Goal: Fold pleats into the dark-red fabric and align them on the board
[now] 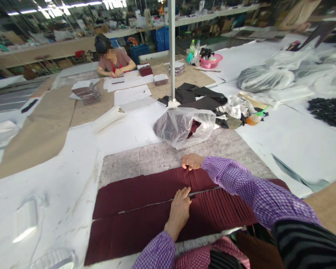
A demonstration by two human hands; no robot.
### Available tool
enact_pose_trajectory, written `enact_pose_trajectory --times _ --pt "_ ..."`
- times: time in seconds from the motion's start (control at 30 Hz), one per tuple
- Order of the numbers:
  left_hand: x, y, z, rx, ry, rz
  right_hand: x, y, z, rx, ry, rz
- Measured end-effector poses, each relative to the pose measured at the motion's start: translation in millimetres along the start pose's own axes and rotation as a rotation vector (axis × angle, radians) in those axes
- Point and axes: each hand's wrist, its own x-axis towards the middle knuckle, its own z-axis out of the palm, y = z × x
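Two long rows of dark maroon fabric pieces lie side by side, a near row [140, 228] and a far row [137, 190]. Toward the right both rows show many narrow overlapping edges, like fanned layers. My left hand [180, 211] rests with fingers stretched out on the near row, its fingertips by the gap between the rows. At the back edge of the far row, my right hand [193, 161] has its fingers curled down, apparently pinching a maroon fabric piece; the fingertips are partly hidden. Both forearms wear purple checked sleeves.
A grey mottled board [128, 158] lies under the fabric. Beyond it are a clear plastic bag [182, 129] with maroon pieces, dark scraps [198, 97], a metal post [171, 48] and a glue bottle [254, 118]. A co-worker [116, 61] sits across the table near stacked pieces [86, 92].
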Motion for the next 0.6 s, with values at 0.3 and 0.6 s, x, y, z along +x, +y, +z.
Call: enact_pose_trajectory --times 0.3,0.6 --pt "-0.6 0.7 -0.9 -0.009 0.011 0.000 -2.0 0.5 -0.6 -0.002 0.018 -0.060" --pt "-0.7 1.6 -0.3 -0.005 0.019 -0.011 -2.5 4.4 -0.3 0.015 0.019 -0.047"
